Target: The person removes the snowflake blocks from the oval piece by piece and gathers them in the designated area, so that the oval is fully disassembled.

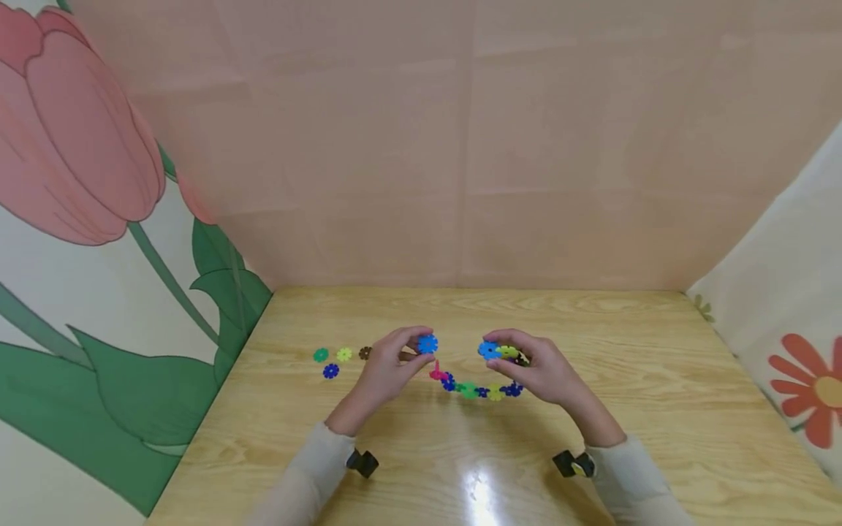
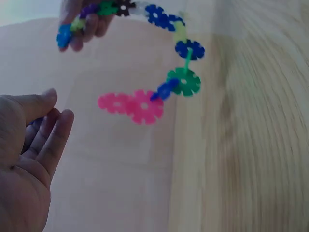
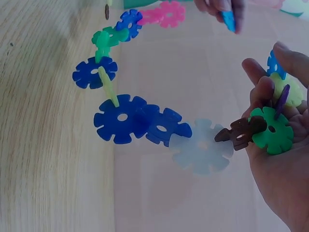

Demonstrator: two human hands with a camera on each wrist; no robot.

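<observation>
Left hand [image 1: 392, 364]: we are pinching a blue disc [image 1: 427, 344] between thumb and fingers.
Right hand [image 1: 538, 367]: we are grasping the chain [image 1: 469, 391] at its blue end [image 1: 489, 351], apart from the blue disc.
Chain: it is curving over the table [image 1: 658, 380], its pink end [image 1: 437, 374] hanging near our left fingertips.
Loose discs: a green disc [image 1: 320, 355], yellow disc [image 1: 345, 354], brown disc [image 1: 365, 353] and dark blue disc [image 1: 331, 371] are lying to the left.

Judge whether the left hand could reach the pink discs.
Probably yes: the pink discs are near the left hand with nothing visible between, though that hand holds a blue disc.
</observation>
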